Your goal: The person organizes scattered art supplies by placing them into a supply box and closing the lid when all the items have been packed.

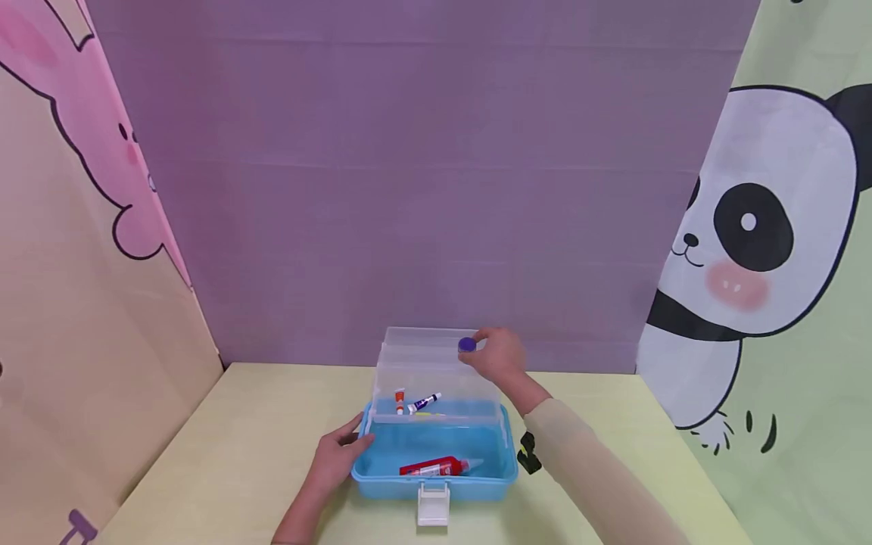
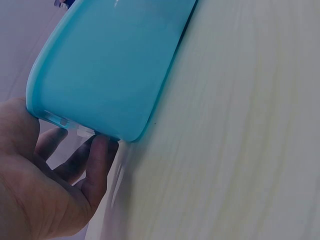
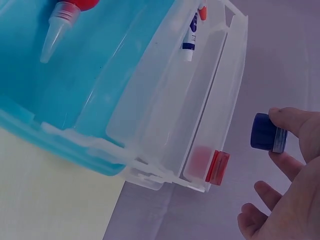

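Note:
A blue plastic storage box (image 1: 436,490) stands on the table, its translucent tiered trays (image 1: 436,378) raised at the back. My left hand (image 1: 331,459) grips the box's left end, thumb over the rim and fingers against the outside wall (image 2: 100,75). Above the trays' right side, my right hand (image 1: 500,356) pinches a small round jar (image 3: 267,133) with a dark blue lid between thumb and finger. Inside the box lies a red bottle (image 1: 436,467) with a clear pointed nozzle. An orange tube (image 1: 400,401) and a dark blue tube (image 1: 425,403) lie in a tray.
A red piece (image 3: 217,168) shows at a tray's end. The box's white latch (image 1: 433,506) hangs down in front. Behind the table rises a purple backdrop (image 1: 422,189). A black-and-yellow object (image 1: 528,454) is beside the right sleeve.

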Available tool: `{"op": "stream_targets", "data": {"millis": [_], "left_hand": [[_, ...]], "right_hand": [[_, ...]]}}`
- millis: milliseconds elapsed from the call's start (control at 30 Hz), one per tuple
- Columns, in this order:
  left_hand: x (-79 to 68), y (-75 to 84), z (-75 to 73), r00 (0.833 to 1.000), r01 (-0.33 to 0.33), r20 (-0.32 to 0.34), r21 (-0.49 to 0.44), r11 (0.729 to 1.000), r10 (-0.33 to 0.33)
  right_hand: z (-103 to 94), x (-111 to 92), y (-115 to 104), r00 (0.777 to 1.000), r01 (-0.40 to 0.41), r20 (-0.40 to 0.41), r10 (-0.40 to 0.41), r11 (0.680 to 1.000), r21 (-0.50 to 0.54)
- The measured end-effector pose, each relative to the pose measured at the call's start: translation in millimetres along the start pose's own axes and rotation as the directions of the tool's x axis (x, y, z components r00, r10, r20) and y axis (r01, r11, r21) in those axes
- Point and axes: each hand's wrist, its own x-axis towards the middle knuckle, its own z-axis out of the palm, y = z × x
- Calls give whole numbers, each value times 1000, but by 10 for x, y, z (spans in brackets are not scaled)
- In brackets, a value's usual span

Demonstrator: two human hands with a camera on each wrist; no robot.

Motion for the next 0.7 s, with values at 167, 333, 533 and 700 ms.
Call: {"op": "stream_targets", "data": {"millis": [167, 333, 533, 700], "left_hand": [[-5, 34, -1, 1000, -4, 1, -2, 1000, 4], [-23, 33, 7, 1000, -6, -2, -12, 1000, 6], [-34, 32, 12, 1000, -6, -9, -8, 1000, 6], [-46, 34, 0, 1000, -4, -11, -5, 1000, 4]], "right_hand": [[22, 52, -37, 1000, -12, 17, 12, 1000, 6], [46, 91, -49, 999, -22, 34, 23, 1000, -7], [96, 125, -33, 997, -53, 55, 51, 998, 21], [106, 143, -32, 996, -57, 63, 56, 998, 18]]}}
